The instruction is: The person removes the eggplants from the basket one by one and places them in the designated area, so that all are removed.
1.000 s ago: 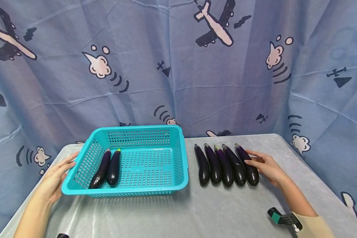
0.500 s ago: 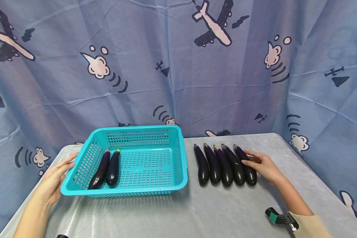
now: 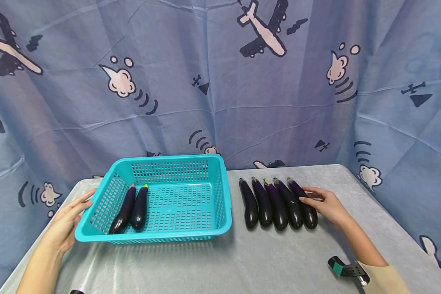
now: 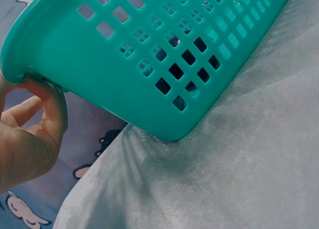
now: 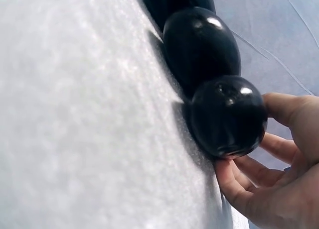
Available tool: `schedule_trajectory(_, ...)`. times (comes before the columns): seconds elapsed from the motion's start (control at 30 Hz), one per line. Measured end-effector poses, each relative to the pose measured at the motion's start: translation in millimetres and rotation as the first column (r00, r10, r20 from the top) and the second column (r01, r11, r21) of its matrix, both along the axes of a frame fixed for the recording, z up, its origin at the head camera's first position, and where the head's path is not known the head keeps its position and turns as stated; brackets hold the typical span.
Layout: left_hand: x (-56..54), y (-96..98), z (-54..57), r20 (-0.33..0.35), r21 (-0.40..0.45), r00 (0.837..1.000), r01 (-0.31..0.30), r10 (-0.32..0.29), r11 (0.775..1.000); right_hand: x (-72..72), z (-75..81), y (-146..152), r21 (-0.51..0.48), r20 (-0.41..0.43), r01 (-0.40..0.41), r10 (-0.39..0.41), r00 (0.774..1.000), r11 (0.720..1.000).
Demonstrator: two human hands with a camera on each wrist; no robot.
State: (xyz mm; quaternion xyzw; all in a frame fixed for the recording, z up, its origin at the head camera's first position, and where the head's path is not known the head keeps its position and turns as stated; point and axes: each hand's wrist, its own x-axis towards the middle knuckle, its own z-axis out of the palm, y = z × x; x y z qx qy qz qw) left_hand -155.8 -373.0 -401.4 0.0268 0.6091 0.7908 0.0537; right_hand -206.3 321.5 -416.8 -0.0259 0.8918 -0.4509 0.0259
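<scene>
My left hand [image 3: 64, 222] holds the left end of a turquoise plastic basket [image 3: 154, 237]; in the left wrist view its fingers curl under the basket's rim [image 4: 30, 45]. Two eggplants lie side by side at the left inside, one dark [image 3: 123, 212] and one with a bright green stem tip [image 3: 140, 210]. On the right, my right hand [image 3: 332, 209] grips the rightmost eggplant [image 3: 310, 216] of a row. The right wrist view shows the thumb on the upper side of that eggplant [image 5: 227, 117] and fingertips low against its other side, near the tabletop.
Several more eggplants [image 3: 279, 212] lie closely in line to the left of the gripped one, stems pointing away. The grey cloth-covered table [image 3: 191, 269] ends at a blue curtain [image 3: 176, 81] printed with airplanes. A black strap mount [image 3: 349, 270] sits at my right wrist.
The rightmost eggplant and my right hand have shifted very slightly left, closer to the neighbouring eggplant. My left hand and the basket hold their place.
</scene>
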Motion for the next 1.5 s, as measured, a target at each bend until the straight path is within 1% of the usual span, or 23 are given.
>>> schedule_trajectory(0.17,-0.2,-0.7,-1.0,-0.003,0.007,1.000,0.000,0.000,1.000,-0.4,-0.3,-2,0.013,-0.009,-0.006,0.006,1.000,1.000)
schedule_trajectory(0.37,0.1,-1.2,-3.5,0.007,-0.030,0.999,-0.035,0.036,0.999,-0.5,0.0,-2,0.016,-0.005,-0.010,0.010,1.000,1.000)
schedule_trajectory(0.47,0.3,-1.7,-4.0,0.014,-0.042,0.999,-0.044,0.044,0.998,-0.4,0.4,-2,0.010,-0.012,-0.012,0.012,1.000,1.000)
schedule_trajectory(0.73,0.8,-2.0,-2.4,0.000,-0.027,0.999,-0.032,0.032,0.999,-0.7,2.3,1,-0.005,-0.028,-0.017,0.017,0.999,1.000)
schedule_trajectory(0.93,1.0,-1.2,-1.1,0.008,-0.027,0.999,-0.035,0.035,0.999,0.0,4.3,2,-0.029,-0.023,-0.022,0.021,1.000,0.999)
schedule_trajectory(1.03,0.9,-0.7,-0.5,0.013,-0.030,0.999,-0.038,0.038,0.999,0.3,6.6,2,-0.028,-0.024,-0.028,0.027,0.999,0.999)
schedule_trajectory(1.27,0.4,-0.1,0.3,0.008,0.006,1.000,-0.010,0.009,1.000,2.1,14.0,1,-0.073,-0.054,-0.031,0.027,0.998,0.997)
schedule_trajectory(1.5,-1.4,-1.7,-1.9,0.001,-0.009,1.000,-0.015,0.015,1.000,4.3,29.3,-4,-0.009,-0.085,-0.028,0.027,0.996,1.000)
